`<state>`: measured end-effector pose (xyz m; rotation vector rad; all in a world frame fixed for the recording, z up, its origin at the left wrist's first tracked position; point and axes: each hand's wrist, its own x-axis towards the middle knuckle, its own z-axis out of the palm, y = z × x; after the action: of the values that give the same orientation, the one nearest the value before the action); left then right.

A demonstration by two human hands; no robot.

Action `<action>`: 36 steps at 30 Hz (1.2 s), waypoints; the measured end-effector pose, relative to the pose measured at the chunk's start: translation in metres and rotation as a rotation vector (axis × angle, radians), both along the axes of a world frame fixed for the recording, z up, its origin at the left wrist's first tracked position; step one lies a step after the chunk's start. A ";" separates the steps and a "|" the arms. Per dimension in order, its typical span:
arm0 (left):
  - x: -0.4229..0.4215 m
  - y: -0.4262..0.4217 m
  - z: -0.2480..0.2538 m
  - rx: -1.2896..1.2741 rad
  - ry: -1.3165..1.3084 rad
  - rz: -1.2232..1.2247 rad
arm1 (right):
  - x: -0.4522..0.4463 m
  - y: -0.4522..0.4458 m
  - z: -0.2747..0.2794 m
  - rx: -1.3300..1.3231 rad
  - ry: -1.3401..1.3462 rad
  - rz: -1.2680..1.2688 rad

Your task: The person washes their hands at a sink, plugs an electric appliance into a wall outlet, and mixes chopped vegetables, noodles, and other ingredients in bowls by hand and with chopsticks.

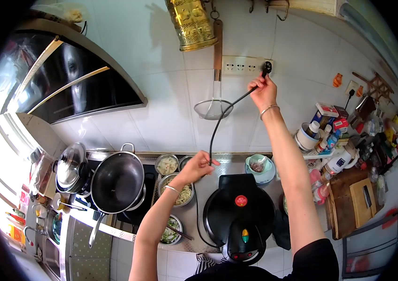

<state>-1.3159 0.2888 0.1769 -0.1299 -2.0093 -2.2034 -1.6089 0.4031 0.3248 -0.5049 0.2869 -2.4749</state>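
Raised to the wall, my right hand (pixel 262 92) is closed on a black power plug (pixel 267 68) at the right end of the white socket strip (pixel 239 65). Whether its pins are in the socket, I cannot tell. A black cord (pixel 218 122) hangs from the plug to my left hand (pixel 198 167), whose fingers are closed around it over the counter. From there the cord runs down to a black round electric griddle (pixel 229 218), lid down, with a red sticker and an indicator light near its handle.
Metal bowls with noodles (pixel 183 195) and sliced vegetables (pixel 171 230) stand left of the griddle. A wok (pixel 118 182) sits on the stove. Behind the griddle is a small green bowl (pixel 260 165). A strainer (pixel 213 108) hangs on the wall; bottles and a cutting board (pixel 362 203) are at right.
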 end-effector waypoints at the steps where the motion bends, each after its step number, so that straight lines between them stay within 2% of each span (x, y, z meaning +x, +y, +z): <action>1: -0.004 0.006 -0.004 -0.218 -0.005 -0.036 | 0.000 -0.001 0.002 -0.046 -0.038 0.048; 2: -0.009 0.009 -0.012 -0.544 -0.028 0.002 | 0.001 -0.003 0.004 -0.054 0.000 0.023; 3: -0.013 0.013 -0.017 -0.544 -0.027 0.000 | 0.008 -0.005 0.009 -0.054 0.000 0.021; 5: -0.019 0.023 -0.024 -1.066 0.081 0.074 | 0.028 -0.012 0.024 0.055 0.035 -0.234; 7: -0.024 0.028 -0.035 -1.070 0.067 0.151 | 0.039 -0.017 0.027 0.046 0.050 -0.253; 9: -0.031 0.026 -0.048 -1.169 -0.054 0.345 | 0.047 -0.018 0.029 0.117 0.060 -0.262; 10: -0.033 0.023 -0.055 -1.129 -0.071 0.445 | 0.046 -0.017 0.026 0.105 0.104 -0.214; 11: -0.032 0.019 -0.062 -1.124 -0.076 0.446 | 0.046 -0.015 0.023 0.110 0.103 -0.211; 13: -0.031 0.010 -0.055 -1.315 -0.204 0.582 | 0.043 -0.012 0.015 0.189 0.250 -0.035; 14: -0.034 0.005 -0.051 -1.418 -0.314 0.606 | 0.042 -0.012 0.009 0.220 0.256 -0.013; 15: -0.035 0.006 -0.034 -1.416 -0.315 0.607 | 0.042 -0.012 0.004 0.221 0.256 -0.011; 17: -0.036 0.009 0.010 -1.053 -0.081 0.652 | 0.042 -0.015 -0.006 0.489 0.361 -0.174; 19: -0.058 0.008 0.036 -0.797 0.253 0.693 | 0.041 -0.021 -0.015 0.484 0.385 -0.181; 21: -0.080 0.016 0.078 -0.603 0.363 0.729 | 0.035 -0.027 -0.024 0.489 0.491 -0.296; 23: -0.111 0.018 0.106 -0.352 0.367 0.693 | 0.032 -0.029 -0.029 0.487 0.530 -0.337; 26: -0.163 0.015 0.123 -0.290 0.330 0.787 | 0.027 -0.028 -0.035 0.462 0.518 -0.361; 28: -0.187 0.018 0.124 -0.312 0.336 0.828 | 0.018 -0.025 -0.040 0.277 0.417 -0.129; 29: -0.199 0.019 0.125 -0.335 0.338 0.870 | 0.017 -0.025 -0.042 0.276 0.422 -0.129; 30: -0.209 0.018 0.127 -0.136 0.266 0.759 | 0.019 -0.025 -0.041 0.278 0.391 -0.163; 33: -0.224 0.022 0.126 -0.164 0.239 0.790 | 0.003 -0.033 -0.050 0.242 0.360 -0.154; 35: -0.223 0.025 0.134 -0.092 0.256 0.770 | 0.009 -0.037 -0.045 0.249 0.229 -0.189; 36: -0.227 0.024 0.135 -0.073 0.259 0.767 | 0.009 -0.037 -0.044 0.262 0.245 -0.212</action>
<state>-1.5428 0.3123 0.3120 0.2868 -1.6188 -1.5411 -1.6000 0.3660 0.2808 -0.6946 0.7884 -2.5240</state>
